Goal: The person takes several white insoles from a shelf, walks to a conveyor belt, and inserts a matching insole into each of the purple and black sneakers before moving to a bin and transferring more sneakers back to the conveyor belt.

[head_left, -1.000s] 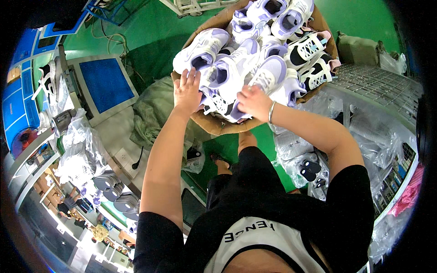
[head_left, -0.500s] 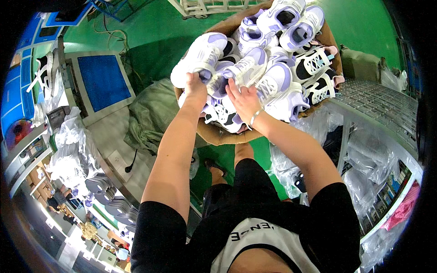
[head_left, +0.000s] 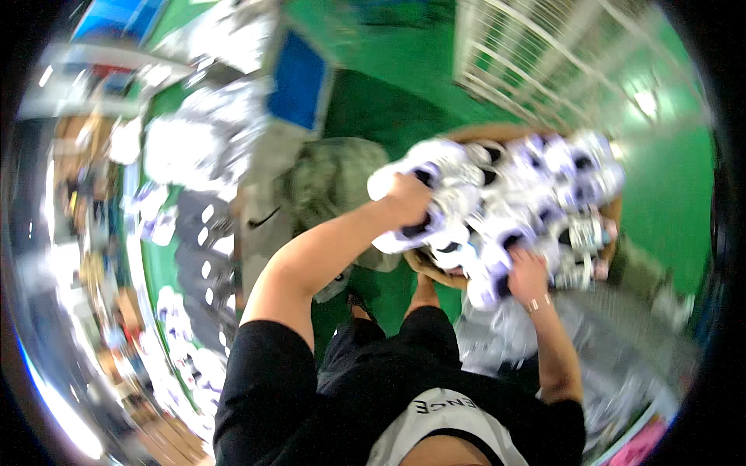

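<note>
A cardboard box [head_left: 497,132] heaped with white and lavender sneakers [head_left: 536,179] stands in front of me, blurred by motion. At its left side my left hand [head_left: 408,200] is closed on white and lavender sneakers [head_left: 412,237]; there seem to be two, one above and one below the fingers. Over the near edge of the box, my right hand [head_left: 530,273] grips another white and lavender sneaker [head_left: 486,286] by its collar. Black and white sneakers [head_left: 583,233] lie in the right part of the heap.
A white barred rack [head_left: 536,62] stands behind the box. To the left lie a greenish sack [head_left: 342,175], a blue-topped panel [head_left: 299,81] and stacks of dark soles [head_left: 206,260]. Plastic-wrapped goods [head_left: 505,330] and a grey mesh shelf [head_left: 653,326] are at the right.
The view has swung left, so the box sits farther right and lower. My hands have moved apart, the left with sneakers in it; the right, earlier spread on the heap, now grips a sneaker.
</note>
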A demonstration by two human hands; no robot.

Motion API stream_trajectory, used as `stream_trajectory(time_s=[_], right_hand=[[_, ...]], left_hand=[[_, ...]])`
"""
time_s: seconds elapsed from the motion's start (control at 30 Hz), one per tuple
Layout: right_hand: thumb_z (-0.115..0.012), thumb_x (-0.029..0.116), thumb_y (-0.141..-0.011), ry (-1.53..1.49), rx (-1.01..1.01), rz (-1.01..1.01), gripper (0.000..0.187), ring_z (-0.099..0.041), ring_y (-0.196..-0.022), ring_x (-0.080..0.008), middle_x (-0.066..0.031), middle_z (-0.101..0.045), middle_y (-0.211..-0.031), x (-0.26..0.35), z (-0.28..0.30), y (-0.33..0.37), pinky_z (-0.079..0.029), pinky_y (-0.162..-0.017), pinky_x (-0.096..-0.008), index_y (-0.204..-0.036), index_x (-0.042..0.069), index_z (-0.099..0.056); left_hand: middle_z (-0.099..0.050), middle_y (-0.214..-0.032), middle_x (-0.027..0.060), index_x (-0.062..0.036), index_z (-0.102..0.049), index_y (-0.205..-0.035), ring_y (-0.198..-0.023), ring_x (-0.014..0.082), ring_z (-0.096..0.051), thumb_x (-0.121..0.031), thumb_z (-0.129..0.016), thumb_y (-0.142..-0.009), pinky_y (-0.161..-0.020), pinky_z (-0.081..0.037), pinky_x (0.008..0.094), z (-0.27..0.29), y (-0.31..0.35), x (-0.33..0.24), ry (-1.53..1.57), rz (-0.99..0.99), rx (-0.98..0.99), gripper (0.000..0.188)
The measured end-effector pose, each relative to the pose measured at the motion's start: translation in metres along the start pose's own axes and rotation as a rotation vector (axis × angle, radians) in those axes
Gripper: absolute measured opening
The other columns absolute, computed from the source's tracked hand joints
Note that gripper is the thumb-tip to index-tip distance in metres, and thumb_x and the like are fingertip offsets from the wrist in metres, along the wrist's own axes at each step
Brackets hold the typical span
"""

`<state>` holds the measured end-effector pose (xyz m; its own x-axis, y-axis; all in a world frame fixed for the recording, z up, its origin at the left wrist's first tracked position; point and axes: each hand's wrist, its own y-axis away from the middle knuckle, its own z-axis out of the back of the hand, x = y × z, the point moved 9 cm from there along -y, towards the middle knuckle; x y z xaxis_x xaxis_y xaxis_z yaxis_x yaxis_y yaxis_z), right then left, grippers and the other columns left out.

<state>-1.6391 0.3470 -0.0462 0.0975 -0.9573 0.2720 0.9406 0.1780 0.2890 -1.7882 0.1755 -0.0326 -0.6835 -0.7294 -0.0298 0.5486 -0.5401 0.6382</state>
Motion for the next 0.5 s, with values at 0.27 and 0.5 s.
stream_trajectory(time_s=[0.27,0.5], right_hand=[[-0.059,-0.002,-0.063,-0.629,0.015,0.026,0.032,-0.051,-0.085,-0.0307,-0.0174,-0.054,-0.093,0.015,0.074,0.020,-0.039,-0.075,-0.0357,-0.094,-0.003,-0.052],[-0.054,-0.003,-0.063,-0.826,-0.036,0.191,0.036,-0.049,-0.096,-0.0232,-0.0131,-0.053,-0.099,0.155,0.186,-0.040,-0.036,-0.086,-0.0337,-0.098,-0.006,-0.048]], left_hand=[[-0.061,-0.080,0.0145,-0.0001,-0.060,-0.089,-0.079,0.0222,-0.058,-0.011,-0.056,-0.069,-0.075,-0.044,0.0316,0.060,0.282,0.097,1.479,0.013,-0.557,0.023],[-0.055,-0.100,0.0106,0.0019,-0.050,-0.106,-0.088,0.0162,-0.054,-0.003,-0.053,-0.073,-0.078,-0.044,0.0281,0.027,0.580,0.190,1.412,0.593,-1.231,0.033]])
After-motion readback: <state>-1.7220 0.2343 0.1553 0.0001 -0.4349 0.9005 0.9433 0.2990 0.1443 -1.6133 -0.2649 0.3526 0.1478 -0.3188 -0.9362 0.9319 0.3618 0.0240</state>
